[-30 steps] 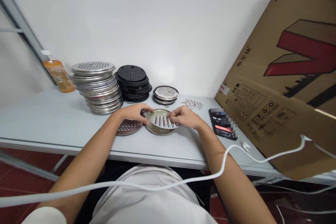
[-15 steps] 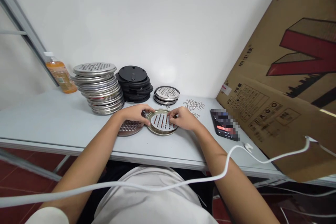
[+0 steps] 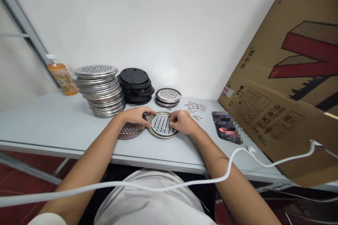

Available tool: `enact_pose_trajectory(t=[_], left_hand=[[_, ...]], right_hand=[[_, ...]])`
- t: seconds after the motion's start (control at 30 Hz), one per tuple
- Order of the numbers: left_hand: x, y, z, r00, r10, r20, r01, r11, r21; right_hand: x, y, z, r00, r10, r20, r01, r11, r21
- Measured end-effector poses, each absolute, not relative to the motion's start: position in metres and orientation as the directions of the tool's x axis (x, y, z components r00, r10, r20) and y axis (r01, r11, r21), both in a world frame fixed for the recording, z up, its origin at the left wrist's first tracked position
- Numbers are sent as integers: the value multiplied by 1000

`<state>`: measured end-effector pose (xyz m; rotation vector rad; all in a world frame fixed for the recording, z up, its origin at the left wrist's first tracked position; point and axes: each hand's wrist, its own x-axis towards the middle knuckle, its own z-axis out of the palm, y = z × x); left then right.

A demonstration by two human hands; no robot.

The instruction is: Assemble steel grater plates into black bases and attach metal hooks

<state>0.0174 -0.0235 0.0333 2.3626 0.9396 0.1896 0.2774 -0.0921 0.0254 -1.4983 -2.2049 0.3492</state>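
The person sits at a pale grey bench (image 3: 52,119) with both hands meeting over a perforated metal disc (image 3: 161,125) that lies flat inside a shallow round metal ring (image 3: 155,133) near the middle of the bench. The left hand (image 3: 136,116) rests palm down at the ring's left rim, its fingers (image 3: 148,111) stretched out and touching the edge rather than wrapped around anything. The right hand (image 3: 184,122) sits on the right side of the disc with its fingers (image 3: 174,117) curled and pressing down on the disc's surface; whether they pinch its edge cannot be told. Just left of the ring, partly under the left hand, lies a second perforated plate (image 3: 130,130), darker in tone. Behind the hands stand a tall stack of silver perforated discs (image 3: 99,89), a stack of black discs (image 3: 136,86) beside it, and a short stack of small perforated discs (image 3: 168,96). A scatter of small wire clips (image 3: 195,106) lies near the right hand, and a phone (image 3: 227,128) lies further right. An orange bottle (image 3: 61,77) stands at the far left, a large cardboard box (image 3: 285,77) leans at the right, and a white cable (image 3: 158,184) crosses the foreground.
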Motion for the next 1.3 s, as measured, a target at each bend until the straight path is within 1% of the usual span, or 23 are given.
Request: enact_pose_trajectory(t=[0.23,0.53,0.8,0.9,1.0,1.07,1.13,1.3], left_hand=[[18,-24,34,742,666,-72,584,-590,558],[19,-25,35,754,654,-58,578,-619,531],[20,-25,35,743,666,-70,586,-596,548],[21,-28,36,745,667,-20,588,-642,493],[31,-36,39,739,666,103,596,-717,361],[43,-43,41,755,631,175,565,-763,315],[56,-49,41,795,573,199,501,-806,315],[73,-55,38,865,482,138,417,-845,334]], right_hand=[[274,-92,23,-301,926,230,822,374,-429],[274,-91,24,-302,924,234,817,377,-436],[276,-89,23,-307,920,244,805,388,-449],[276,-90,23,-308,922,237,802,385,-456],[276,-90,24,-304,922,239,800,384,-461],[276,-91,24,-305,921,240,794,386,-470],[277,-92,25,-303,923,238,787,384,-483],[278,-94,27,-297,925,238,779,378,-501]])
